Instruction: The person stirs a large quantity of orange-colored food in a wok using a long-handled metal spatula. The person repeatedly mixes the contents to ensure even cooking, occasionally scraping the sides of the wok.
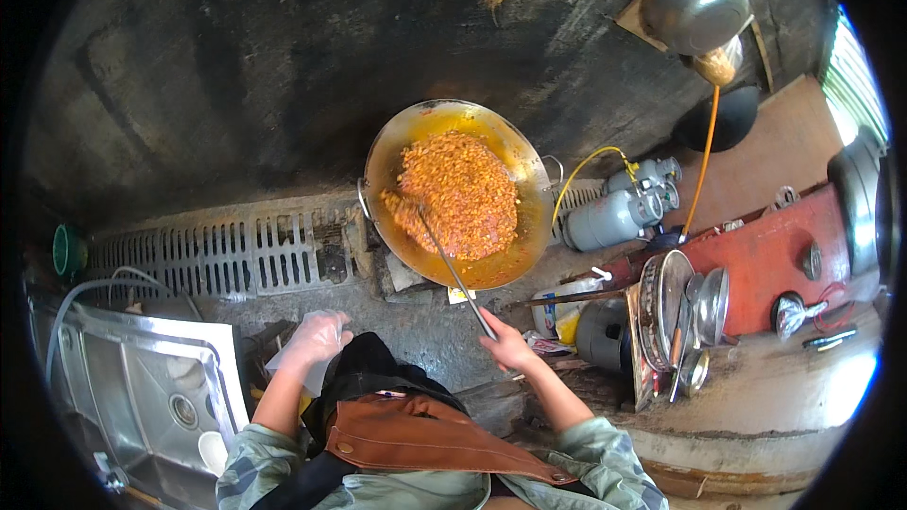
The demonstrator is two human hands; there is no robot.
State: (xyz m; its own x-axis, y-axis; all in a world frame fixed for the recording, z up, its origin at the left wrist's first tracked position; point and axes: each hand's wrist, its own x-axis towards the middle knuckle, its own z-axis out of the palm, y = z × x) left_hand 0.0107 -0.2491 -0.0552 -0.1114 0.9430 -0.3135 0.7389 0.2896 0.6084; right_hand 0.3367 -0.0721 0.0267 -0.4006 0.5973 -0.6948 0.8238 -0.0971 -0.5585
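A large metal wok (pixel 528 227) stands before me against a dark wall, holding a heap of orange-red chopped food (pixel 460 191) in yellow-orange oil. My right hand (pixel 507 344), bare, grips the dark handle of a long metal cooking utensil (pixel 453 270). The utensil's far end is buried in the left part of the food, so its shape is hidden. My left hand (pixel 322 337) wears a clear plastic glove and hovers below and left of the wok, near my dark clothing. Its fingers are partly curled, and nothing shows in it.
A stainless steel sink (pixel 134 375) is at the left, below a slotted drain grate (pixel 227 255). Gray gas cylinders (pixel 602 219) with a yellow hose (pixel 584 163) lie right of the wok. Pans and lids (pixel 666 304) stand beside a red surface (pixel 765 255).
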